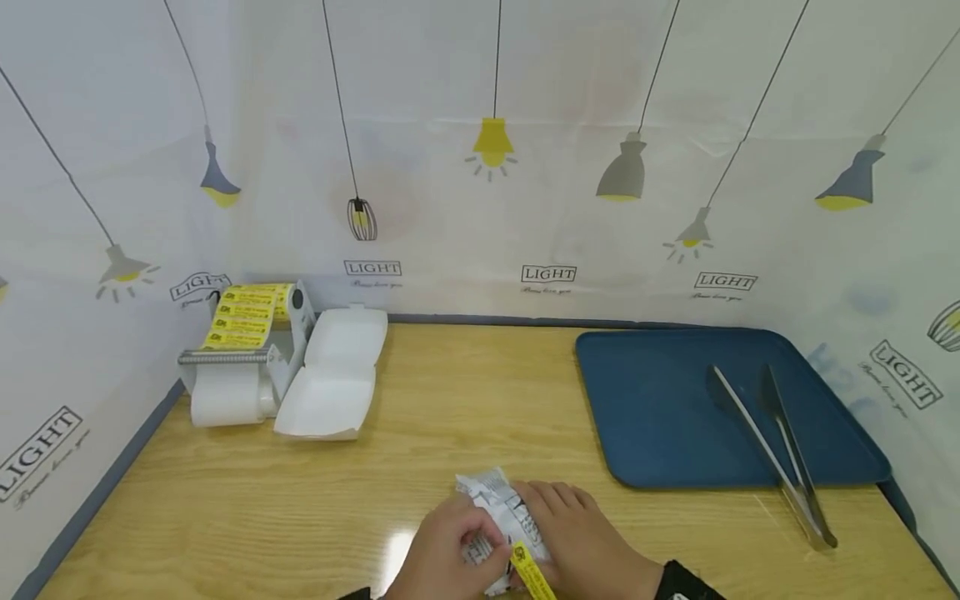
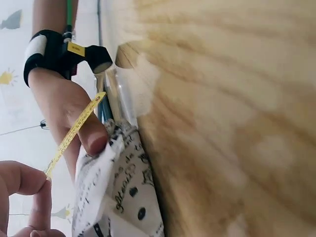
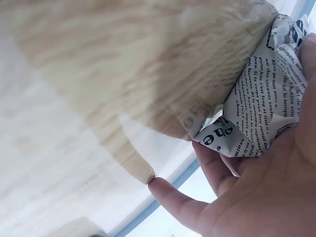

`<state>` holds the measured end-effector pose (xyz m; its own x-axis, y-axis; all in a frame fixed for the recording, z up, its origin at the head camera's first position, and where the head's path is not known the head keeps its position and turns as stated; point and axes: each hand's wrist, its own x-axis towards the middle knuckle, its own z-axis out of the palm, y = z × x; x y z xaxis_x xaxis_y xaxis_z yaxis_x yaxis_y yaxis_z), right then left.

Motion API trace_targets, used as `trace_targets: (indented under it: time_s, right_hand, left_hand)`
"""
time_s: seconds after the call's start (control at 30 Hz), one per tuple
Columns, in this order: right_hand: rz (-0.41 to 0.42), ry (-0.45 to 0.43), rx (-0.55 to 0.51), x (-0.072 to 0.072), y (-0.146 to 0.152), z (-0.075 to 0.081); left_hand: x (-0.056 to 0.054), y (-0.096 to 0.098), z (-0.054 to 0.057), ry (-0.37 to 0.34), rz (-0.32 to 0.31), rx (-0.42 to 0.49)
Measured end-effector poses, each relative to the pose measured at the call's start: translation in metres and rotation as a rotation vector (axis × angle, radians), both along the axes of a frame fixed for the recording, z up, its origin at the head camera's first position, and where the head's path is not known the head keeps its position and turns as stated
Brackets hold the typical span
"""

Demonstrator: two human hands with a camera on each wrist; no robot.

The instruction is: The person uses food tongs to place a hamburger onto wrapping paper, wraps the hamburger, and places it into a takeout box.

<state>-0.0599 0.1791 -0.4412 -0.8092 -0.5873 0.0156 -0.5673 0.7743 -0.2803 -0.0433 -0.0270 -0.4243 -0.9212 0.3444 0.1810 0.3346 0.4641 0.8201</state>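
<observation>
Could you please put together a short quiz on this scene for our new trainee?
1. Multiple choice: near the printed packet, what does the left grip pinch? A) a pen; B) a yellow label; C) a spoon.
2. True or false: the metal tongs extend past the near edge of the blue tray.
3. Short answer: in the head view, on which side of the label dispenser is the open white box?

Key:
1. B, the yellow label.
2. True; their joined end reaches past that edge.
3. The right side.
</observation>
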Motion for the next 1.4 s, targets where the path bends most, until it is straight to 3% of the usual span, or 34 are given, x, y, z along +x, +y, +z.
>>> trace_targets:
  time_s: [0.1,0.27,0.37,0.57,0.83,0.93,1.03,1.23,1.4]
  right_hand:
    - [0.0,0.0,0.004,-0.001,-0.001,0.0]
    - [0.007,-0.037,0.01,-0.001,-0.001,0.001]
    - [0.012,-0.06,0.01,-0.002,-0.001,0.001]
    - [0.041,-0.074,-0.029,-0.002,0.002,0.001]
    - [0.145,-0.315,-0.077,-0.009,0.014,0.016]
    - [0.128,-0.355,-0.111,-0.009,0.013,0.017]
    - [0.084,-0.297,-0.126,-0.006,0.009,0.012]
    - [0.049,-0.085,-0.057,-0.001,0.004,0.001]
    - [0.052,-0.091,-0.002,-0.005,0.004,0.005]
  left_hand:
    - [-0.005,0.001,-0.002,0.123,0.028,-0.106]
    - [-0.011,0.002,-0.004,0.181,0.052,-0.256]
    - [-0.014,0.003,-0.001,0.152,0.014,-0.323]
    - [-0.018,0.002,0.007,-0.005,-0.067,-0.361]
    - [-0.016,0.0,0.008,0.093,-0.132,-0.393]
    - [-0.016,-0.001,0.006,0.103,-0.134,-0.39]
    - [-0.017,-0.002,0.006,0.107,-0.141,-0.386]
    - [-0.02,-0.003,0.004,0.145,-0.163,-0.358]
    - [-0.024,-0.007,-0.003,0.188,-0.17,-0.321]
